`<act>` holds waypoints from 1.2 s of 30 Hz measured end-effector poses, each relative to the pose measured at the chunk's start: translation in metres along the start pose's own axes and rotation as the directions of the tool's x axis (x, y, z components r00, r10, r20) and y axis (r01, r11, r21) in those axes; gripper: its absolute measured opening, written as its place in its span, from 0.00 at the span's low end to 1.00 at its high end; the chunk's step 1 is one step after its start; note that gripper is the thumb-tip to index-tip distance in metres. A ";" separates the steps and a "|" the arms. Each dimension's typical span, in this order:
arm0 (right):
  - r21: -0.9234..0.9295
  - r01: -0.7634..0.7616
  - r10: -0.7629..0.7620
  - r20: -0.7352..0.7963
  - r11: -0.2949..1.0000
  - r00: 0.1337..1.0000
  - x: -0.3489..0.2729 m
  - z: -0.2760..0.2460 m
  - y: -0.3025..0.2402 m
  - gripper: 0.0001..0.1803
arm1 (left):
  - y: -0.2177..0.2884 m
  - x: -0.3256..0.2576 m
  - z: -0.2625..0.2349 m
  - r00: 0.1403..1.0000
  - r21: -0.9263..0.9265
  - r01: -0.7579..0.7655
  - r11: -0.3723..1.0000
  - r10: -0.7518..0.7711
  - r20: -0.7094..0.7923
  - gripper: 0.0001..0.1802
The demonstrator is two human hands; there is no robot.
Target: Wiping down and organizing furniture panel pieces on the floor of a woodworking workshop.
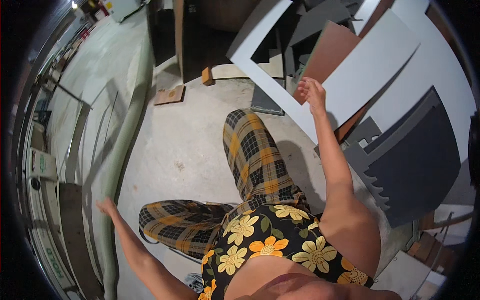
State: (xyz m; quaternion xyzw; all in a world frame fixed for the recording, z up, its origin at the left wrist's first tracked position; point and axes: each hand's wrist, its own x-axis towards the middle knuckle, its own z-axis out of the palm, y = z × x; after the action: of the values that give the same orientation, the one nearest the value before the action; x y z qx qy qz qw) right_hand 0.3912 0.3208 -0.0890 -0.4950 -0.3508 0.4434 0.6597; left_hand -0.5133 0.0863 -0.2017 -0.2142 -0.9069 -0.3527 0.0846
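My right hand (312,94) is reached out to the upper right, its fingers loosely bent and apart with nothing seen in them. It is over the lower end of a reddish-brown panel (330,52), beside a large white panel (372,65); whether it touches either I cannot tell. Left of it lies a white frame-shaped board (265,75) with a cut-out. My left hand (106,206) is out to the left, over a thick pale green hose (131,120). Its fingers look apart and hold nothing visible, though they are small and dim.
Dark grey panels (415,160), one with a notched edge, lean on the right. Wooden offcuts (170,95) and a small wood block (207,76) lie on the concrete floor (175,145). A long machine with a metal rail (75,145) runs along the left.
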 end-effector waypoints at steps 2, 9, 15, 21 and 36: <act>-0.023 0.053 -0.056 -0.149 0.998 0.987 0.002 -0.039 -0.010 0.14 | 0.052 0.015 0.025 0.910 -0.230 -0.194 0.954 0.262 0.322 0.34; -0.012 0.102 -0.089 -0.603 0.995 0.792 0.048 -0.200 -0.004 0.12 | 0.171 -0.075 0.063 0.490 -0.320 -0.236 0.918 0.396 0.777 0.32; -0.700 -0.120 -0.572 -0.659 0.704 0.488 0.093 -0.366 -0.086 0.36 | 0.206 -0.152 0.064 0.291 0.073 -0.144 0.987 -0.028 0.956 0.31; -0.303 -0.005 -0.204 -0.653 0.953 0.729 0.130 -0.315 -0.095 0.40 | 0.161 -0.128 0.005 0.502 0.193 -0.176 0.965 -0.080 0.861 0.29; -0.177 0.182 -0.246 -0.829 0.967 0.503 0.096 -0.306 -0.091 0.34 | 0.176 -0.138 0.018 0.453 0.242 -0.229 0.943 -0.117 0.884 0.28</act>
State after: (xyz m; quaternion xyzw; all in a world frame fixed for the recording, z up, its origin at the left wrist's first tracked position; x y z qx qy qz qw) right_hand 0.7230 0.2948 -0.0797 -0.6214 -0.0611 0.0518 0.7794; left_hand -0.3113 0.1688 -0.1506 -0.3796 -0.8536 -0.0302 -0.3554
